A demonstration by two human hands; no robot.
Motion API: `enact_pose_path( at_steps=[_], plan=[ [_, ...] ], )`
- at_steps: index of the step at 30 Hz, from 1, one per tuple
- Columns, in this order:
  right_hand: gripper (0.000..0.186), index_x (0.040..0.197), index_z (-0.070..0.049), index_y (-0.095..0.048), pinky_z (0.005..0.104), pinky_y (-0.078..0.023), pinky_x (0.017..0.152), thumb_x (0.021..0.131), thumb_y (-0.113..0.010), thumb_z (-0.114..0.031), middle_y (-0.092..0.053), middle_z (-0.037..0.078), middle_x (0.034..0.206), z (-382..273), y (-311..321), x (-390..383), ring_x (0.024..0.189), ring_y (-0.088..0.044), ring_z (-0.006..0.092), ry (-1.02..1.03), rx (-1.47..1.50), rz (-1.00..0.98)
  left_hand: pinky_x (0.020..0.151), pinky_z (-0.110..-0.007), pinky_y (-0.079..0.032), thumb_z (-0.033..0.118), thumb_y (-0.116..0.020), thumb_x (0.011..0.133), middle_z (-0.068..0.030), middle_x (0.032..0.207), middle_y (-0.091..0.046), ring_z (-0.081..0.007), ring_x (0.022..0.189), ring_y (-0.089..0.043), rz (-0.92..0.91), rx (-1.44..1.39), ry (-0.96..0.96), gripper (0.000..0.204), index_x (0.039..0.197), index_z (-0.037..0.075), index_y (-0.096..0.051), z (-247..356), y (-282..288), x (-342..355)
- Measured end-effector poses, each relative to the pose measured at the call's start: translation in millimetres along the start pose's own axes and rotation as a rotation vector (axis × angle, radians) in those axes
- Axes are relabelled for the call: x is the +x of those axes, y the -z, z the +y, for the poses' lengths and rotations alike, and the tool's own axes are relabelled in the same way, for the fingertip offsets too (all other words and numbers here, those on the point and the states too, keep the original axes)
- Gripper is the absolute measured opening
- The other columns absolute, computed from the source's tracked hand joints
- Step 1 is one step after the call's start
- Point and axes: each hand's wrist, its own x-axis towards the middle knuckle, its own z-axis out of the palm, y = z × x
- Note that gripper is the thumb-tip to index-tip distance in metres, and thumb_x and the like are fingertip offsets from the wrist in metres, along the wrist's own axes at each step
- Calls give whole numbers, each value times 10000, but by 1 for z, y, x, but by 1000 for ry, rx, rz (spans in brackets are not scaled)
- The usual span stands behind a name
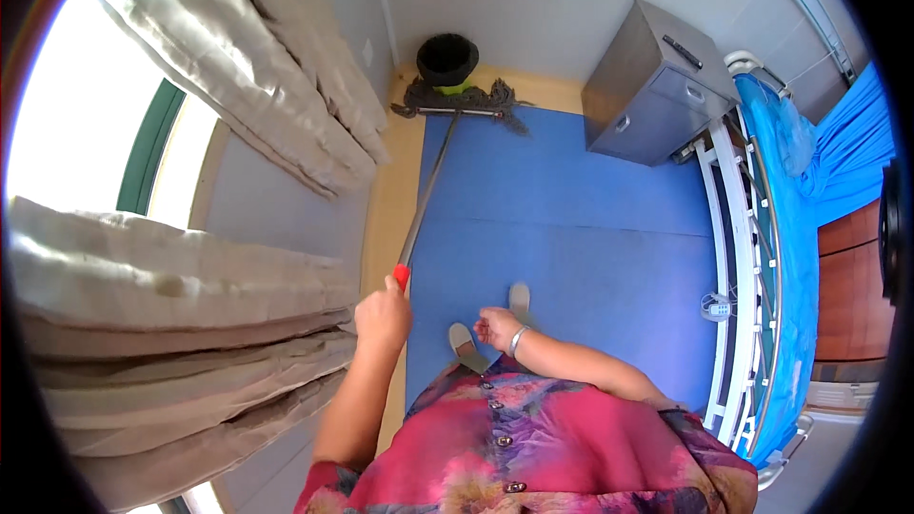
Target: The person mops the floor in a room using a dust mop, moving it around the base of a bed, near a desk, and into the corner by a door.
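My left hand [382,318] is closed on the red grip [403,275] of a long metal mop pole [428,186], beside the window. The pole runs up and away to a grey string mop head [492,101] on the floor at the far wall, just in front of a black bucket [446,55]. My right hand [496,327], with a silver band at the wrist, is held in front of my body to the right of the pole, its fingers curled with nothing visible in them.
Beige curtains [276,48] and a bright window [86,133] line the left. A steel cabinet [633,105] with a black remote [682,50] stands at back right. A bed [788,219] with rails and blue covering runs along the right, over the blue floor [571,190].
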Motion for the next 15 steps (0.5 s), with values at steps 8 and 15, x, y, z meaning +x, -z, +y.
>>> enact_pose_path(
  at_steps=[8, 15],
  plan=[
    [273, 904, -67, -371, 316, -416, 447, 742, -435, -277, -468, 80, 649, -19, -89, 28, 534, -496, 194, -68, -139, -122, 448, -368, -410, 197, -528, 615, -143, 544, -513, -284, 498, -516, -83, 105, 89, 389, 978, 89, -435, -24, 73, -122],
    [157, 681, -42, -440, 350, -445, 446, 686, -502, -187, -474, 61, 569, -11, -147, 25, 503, -497, 203, -200, -8, -250, 513, -332, -410, 179, -568, 617, -128, 627, -523, -273, 569, -515, -376, 155, 444, 299, 908, 127, -525, 21, 215, -189]
  ],
)
